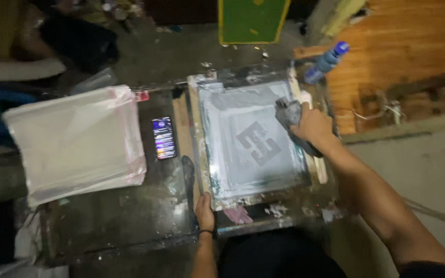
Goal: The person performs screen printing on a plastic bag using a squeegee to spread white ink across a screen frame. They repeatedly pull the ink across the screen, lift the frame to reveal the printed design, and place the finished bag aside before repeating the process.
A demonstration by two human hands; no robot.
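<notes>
— Two hands on the job: what is each doing?

— Left hand grips the near-left corner of the printing screen frame, fingers curled over its edge. Right hand is clenched around a grey rag, pressing it on the mesh at the frame's far-right side.

— Where does the frame sit?

— Flat on the dark, paint-spattered table, with a blocky stencil design in the middle of the mesh (just left of the rag).

— How would you wipe well here?

— My judgement: keep the left hand steadying the frame so it does not slide, press lightly and evenly, and work the rag from the edge towards the design without snagging the mesh.

— Anything nearby?

— A lit phone beside the frame, a stack of clear bags further left, and a blue spray bottle beyond the right corner.
</notes>
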